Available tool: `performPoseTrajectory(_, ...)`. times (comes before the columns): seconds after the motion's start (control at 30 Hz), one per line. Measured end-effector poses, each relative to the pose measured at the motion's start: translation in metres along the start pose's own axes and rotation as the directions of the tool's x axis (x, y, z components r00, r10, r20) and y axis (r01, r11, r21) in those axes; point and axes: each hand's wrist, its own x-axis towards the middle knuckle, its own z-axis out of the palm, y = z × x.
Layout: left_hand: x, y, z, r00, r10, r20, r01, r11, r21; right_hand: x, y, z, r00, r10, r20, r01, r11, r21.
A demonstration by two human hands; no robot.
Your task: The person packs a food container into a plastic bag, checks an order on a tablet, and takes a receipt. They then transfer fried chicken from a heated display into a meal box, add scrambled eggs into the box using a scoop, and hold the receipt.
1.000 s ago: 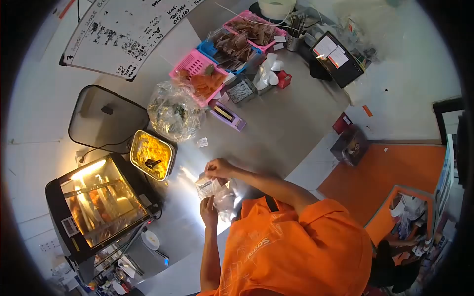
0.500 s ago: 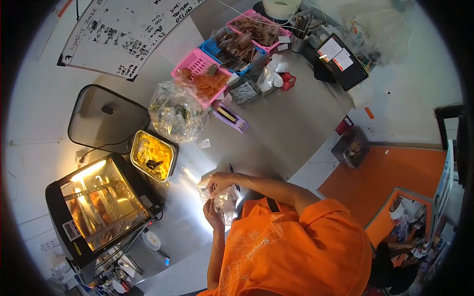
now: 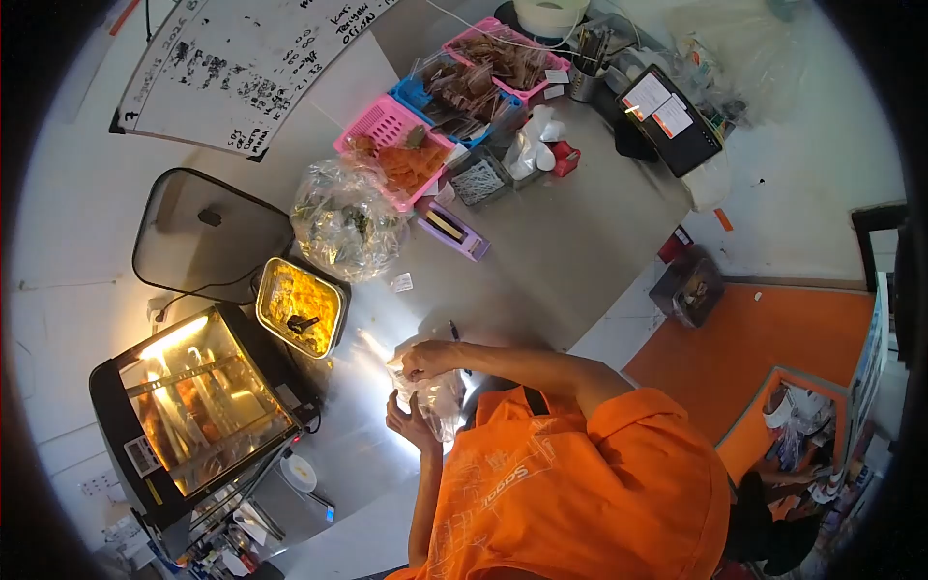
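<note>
A clear plastic bag (image 3: 442,406) lies on the steel table close to my orange shirt, its contents too blurred by glare to make out. My right hand (image 3: 431,359) is closed over the bag's upper end, fingers bent and pinching it. Below, my left hand (image 3: 414,426) holds the bag's left edge, its thumb and fingers a little apart around the plastic. A dark pen (image 3: 454,332) pokes out beside my right wrist, partly hidden by the forearm.
A tray of yellow food (image 3: 280,290) stands left, beside a lit glass display warmer (image 3: 208,396). Behind are a big plastic bag with greens (image 3: 333,237), a purple tape dispenser (image 3: 454,232), a pink basket (image 3: 372,121) and a blue basket (image 3: 411,92). A tablet (image 3: 667,121) stands at the back right.
My left hand has shifted slightly left and its thumb and fingers have spread a little. My right hand has moved slightly left and down over the bag.
</note>
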Motion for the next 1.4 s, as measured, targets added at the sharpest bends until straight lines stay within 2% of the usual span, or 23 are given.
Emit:
performPoseTrajectory(0.07,0.002,0.005,-0.008,0.996,-0.021,0.082,0.025,0.999,-0.041,-0.003,-0.01,-0.004,1.0,-0.018,-0.011,0.018,1.0,0.002)
performPoseTrajectory(0.13,0.001,0.003,-0.006,0.986,-0.033,0.161,0.046,0.996,-0.081,-0.004,-0.022,-0.008,0.971,0.186,0.15,-0.169,0.978,-0.124)
performPoseTrajectory(0.2,-0.004,-0.004,0.001,0.979,-0.019,0.203,0.064,0.973,-0.22,-0.003,-0.016,-0.001,0.981,0.15,0.126,-0.134,0.983,-0.128)
performPoseTrajectory(0.33,-0.015,-0.009,0.02,0.986,-0.08,0.148,0.129,0.924,-0.36,-0.003,-0.003,0.006,0.987,0.071,0.143,-0.05,0.988,-0.144)
performPoseTrajectory(0.4,-0.021,-0.014,0.035,0.921,-0.309,0.237,0.385,0.627,-0.678,-0.005,0.0,0.008,0.99,0.049,0.132,-0.031,0.99,-0.138)
performPoseTrajectory(0.43,-0.021,-0.014,0.034,0.921,-0.314,0.232,0.384,0.625,-0.68,-0.005,0.002,0.009,0.993,0.027,0.118,-0.012,0.992,-0.13)
performPoseTrajectory(0.5,-0.013,-0.01,0.027,0.949,-0.271,0.164,0.315,0.763,-0.565,-0.004,0.008,0.011,0.977,0.091,0.193,-0.07,0.991,-0.112)
performPoseTrajectory(0.53,-0.004,-0.001,0.014,0.948,-0.276,0.158,0.316,0.762,-0.565,-0.002,0.011,0.012,0.952,0.154,0.264,-0.133,0.986,-0.096)
performPoseTrajectory(0.57,0.004,0.009,0.0,0.913,-0.35,0.211,0.399,0.656,-0.641,-0.005,0.013,0.016,0.952,0.148,0.269,-0.125,0.987,-0.1)
performPoseTrajectory(0.6,0.01,0.015,-0.007,0.87,-0.414,0.268,0.471,0.534,-0.702,-0.011,0.012,0.02,0.988,0.127,0.092,-0.122,0.991,-0.061)
performPoseTrajectory(0.63,0.011,0.013,-0.003,0.868,-0.425,0.257,0.47,0.534,-0.703,-0.014,0.011,0.024,0.99,0.107,-0.088,-0.109,0.994,-0.021)
performPoseTrajectory(0.67,0.011,0.01,0.007,0.86,-0.466,0.207,0.469,0.567,-0.677,-0.014,0.011,0.029,0.992,0.096,-0.08,-0.099,0.995,-0.026)
performPoseTrajectory(0.73,0.019,0.013,0.008,0.851,-0.503,0.152,0.469,0.594,-0.654,-0.017,0.007,0.033,0.963,-0.03,-0.269,-0.041,0.966,-0.254)
performPoseTrajectory(0.87,0.027,0.011,0.004,0.883,-0.462,0.079,0.429,0.728,-0.535,-0.016,-0.001,0.029,0.906,-0.192,-0.377,0.106,0.966,-0.235)
performPoseTrajectory(0.93,0.024,-0.004,0.012,0.798,-0.525,0.297,0.603,0.688,-0.405,-0.017,-0.001,0.029,0.984,0.029,-0.176,-0.036,0.999,-0.038)
performPoseTrajectory(0.97,0.023,-0.011,0.017,0.801,-0.519,0.296,0.598,0.691,-0.407,-0.017,0.0,0.032,0.983,0.029,-0.182,-0.037,0.998,-0.041)
performPoseTrajectory(1.03,0.023,-0.023,0.025,0.598,-0.592,0.54,0.798,0.5,-0.336,-0.018,0.004,0.036,0.985,0.034,-0.169,-0.061,0.986,-0.158)
performPoseTrajectory(1.07,0.02,-0.027,0.029,0.602,-0.589,0.539,0.795,0.504,-0.338,-0.019,0.006,0.039,0.984,0.033,-0.173,-0.061,0.985,-0.16)
performPoseTrajectory(1.13,0.022,-0.027,0.029,0.516,-0.57,0.639,0.818,0.108,-0.565,-0.023,-0.009,0.032,0.971,0.103,-0.214,-0.133,0.983,-0.128)
performPoseTrajectory(1.17,0.021,-0.027,0.029,0.519,-0.568,0.639,0.817,0.11,-0.566,-0.024,-0.013,0.032,0.971,0.103,-0.216,-0.133,0.983,-0.13)
performPoseTrajectory(1.23,0.021,-0.027,0.027,0.539,-0.511,0.67,0.778,-0.002,-0.628,-0.025,-0.013,0.038,0.939,0.121,-0.321,-0.159,0.983,-0.096)
performPoseTrajectory(1.37,0.023,-0.037,0.029,0.489,-0.443,0.751,0.84,0.006,-0.543,-0.027,-0.015,0.037,0.953,0.16,-0.258,-0.184,0.98,-0.072)
performPoseTrajectory(1.4,0.026,-0.038,0.03,0.532,-0.462,0.71,0.84,0.184,-0.51,-0.027,-0.013,0.039,0.946,0.146,-0.289,-0.179,0.98,-0.09)
